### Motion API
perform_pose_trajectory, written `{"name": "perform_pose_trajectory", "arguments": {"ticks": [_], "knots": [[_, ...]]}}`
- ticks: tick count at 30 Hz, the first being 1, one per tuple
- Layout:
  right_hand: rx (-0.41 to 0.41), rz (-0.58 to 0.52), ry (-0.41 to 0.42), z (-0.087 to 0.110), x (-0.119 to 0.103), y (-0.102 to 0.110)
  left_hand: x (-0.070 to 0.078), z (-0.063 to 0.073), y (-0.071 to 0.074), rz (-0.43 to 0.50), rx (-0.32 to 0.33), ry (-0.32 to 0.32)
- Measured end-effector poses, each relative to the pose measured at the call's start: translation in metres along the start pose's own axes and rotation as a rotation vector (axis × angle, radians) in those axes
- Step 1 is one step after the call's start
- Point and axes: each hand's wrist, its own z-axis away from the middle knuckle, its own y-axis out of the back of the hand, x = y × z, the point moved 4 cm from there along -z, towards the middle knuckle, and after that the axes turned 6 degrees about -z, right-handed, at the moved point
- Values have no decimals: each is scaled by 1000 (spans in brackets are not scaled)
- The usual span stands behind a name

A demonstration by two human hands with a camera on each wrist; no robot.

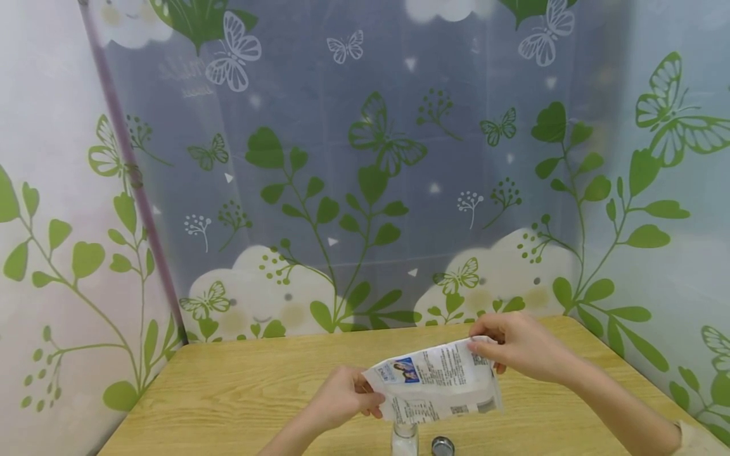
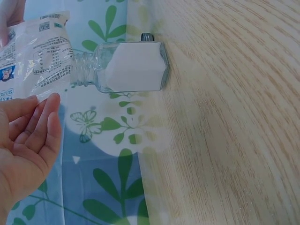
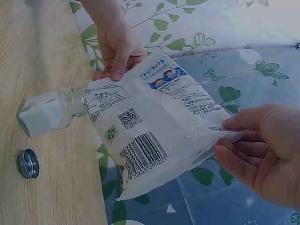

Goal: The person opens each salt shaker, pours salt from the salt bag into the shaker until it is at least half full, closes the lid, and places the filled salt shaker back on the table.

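Note:
A white printed plastic bag [image 1: 433, 380] is held tilted above the table between both hands. My left hand [image 1: 342, 399] pinches its left end between thumb and fingers. At the opposite end, my right hand [image 1: 527, 348] grips the upper corner. Beneath the bag stands an open glass jar [image 2: 131, 67] with white powder or fine grains filling much of it. The bag's lower corner is at the jar's mouth; whether they touch, I cannot tell. A round metal lid [image 3: 28, 163] lies on the table beside the jar.
The wooden table [image 1: 228, 392] carries the jar and lid near its front. Patterned curtains [image 1: 319, 190] with leaves and butterflies hang behind it and along both sides. A pole [image 1: 131, 164] slants down at the left.

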Motion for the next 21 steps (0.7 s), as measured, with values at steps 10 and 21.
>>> {"name": "perform_pose_trajectory", "arguments": {"ticks": [10,21], "knots": [[1,14,-8,1,0,0,0,1,0,-3,1,6],[-4,-1,-13,0,1,0,0,1,0,-14,5,-5]]}}
